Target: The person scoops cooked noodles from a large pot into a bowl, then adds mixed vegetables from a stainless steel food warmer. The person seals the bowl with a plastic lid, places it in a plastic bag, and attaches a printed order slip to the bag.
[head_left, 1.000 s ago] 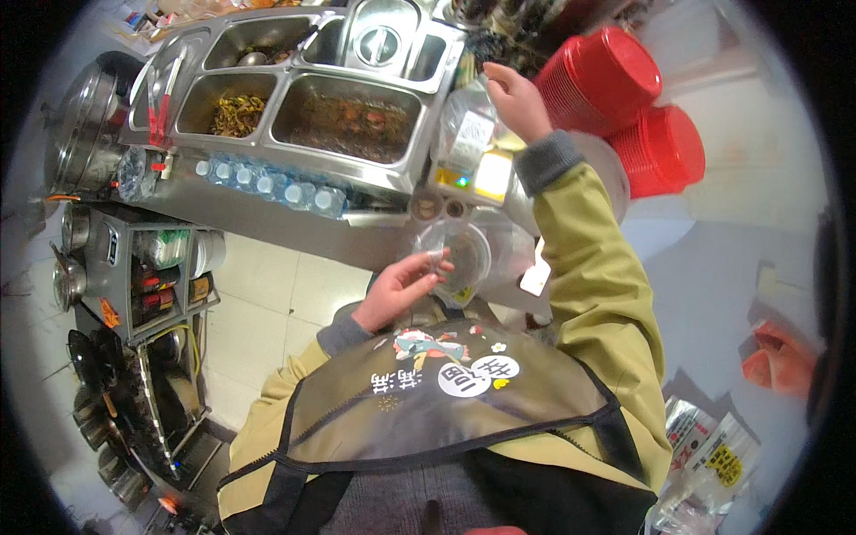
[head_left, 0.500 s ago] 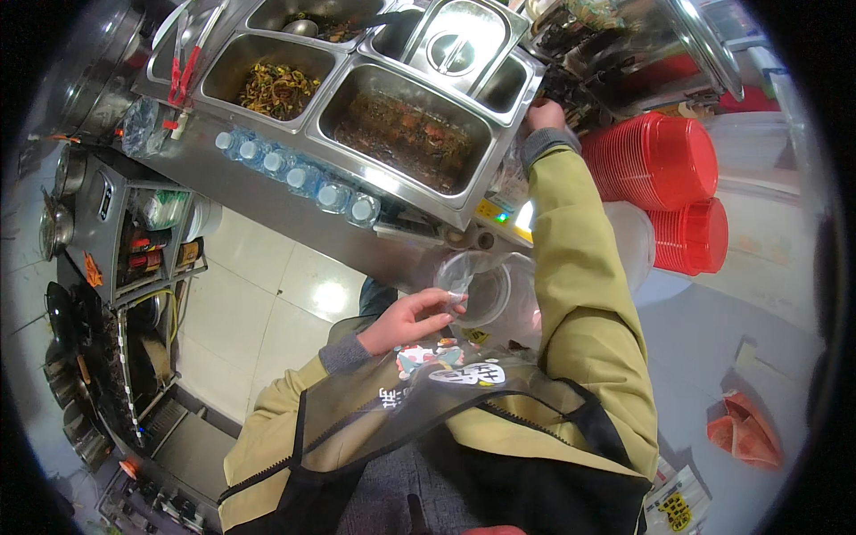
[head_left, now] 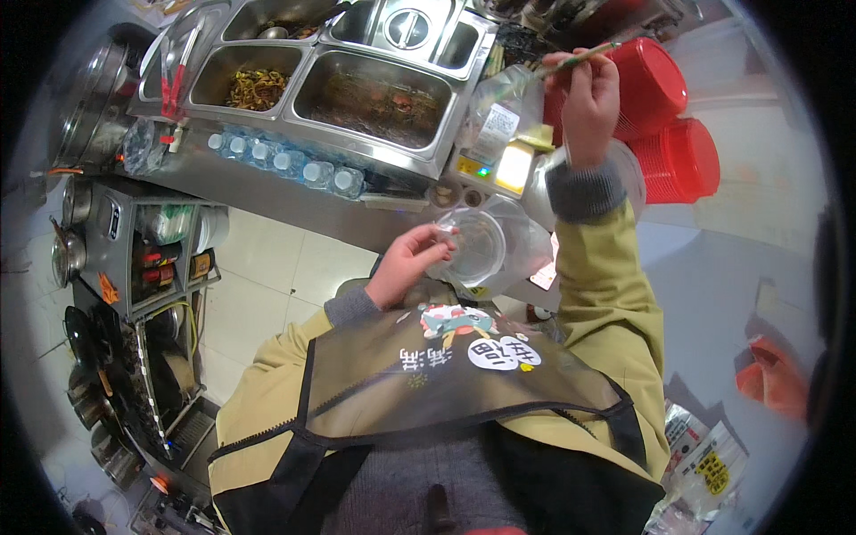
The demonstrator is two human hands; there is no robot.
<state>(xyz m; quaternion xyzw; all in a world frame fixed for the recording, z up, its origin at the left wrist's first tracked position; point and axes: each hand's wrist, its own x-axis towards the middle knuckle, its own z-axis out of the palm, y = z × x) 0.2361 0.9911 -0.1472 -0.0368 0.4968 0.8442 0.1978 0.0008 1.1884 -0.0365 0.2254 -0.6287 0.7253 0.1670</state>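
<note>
My left hand [head_left: 408,265] is closed in a pinch on the rim of a clear plastic bag [head_left: 528,234]. Inside or under that bag shows a round clear tub [head_left: 481,248]; the film hides its contents. My right hand [head_left: 592,102] is raised beside the red stacks, fingers closed around a thin greenish stick [head_left: 571,61], which looks like wrapped chopsticks. Another clear bag with a white label [head_left: 497,131] stands left of the right hand, behind a yellow device with a lit panel [head_left: 514,168].
Stacked red bowls [head_left: 682,160] stand at the right, next to clear round lids [head_left: 631,178]. Across the counter are steel pans of food [head_left: 374,102] and a row of water bottles [head_left: 288,165]. Red-handled tongs [head_left: 176,85] lie at the far left; a shelf unit [head_left: 134,267] stands below.
My right hand has come back from the far side of the counter and now holds the thin stick up. My left hand keeps its pinch on the bag. The whole view has shifted.
</note>
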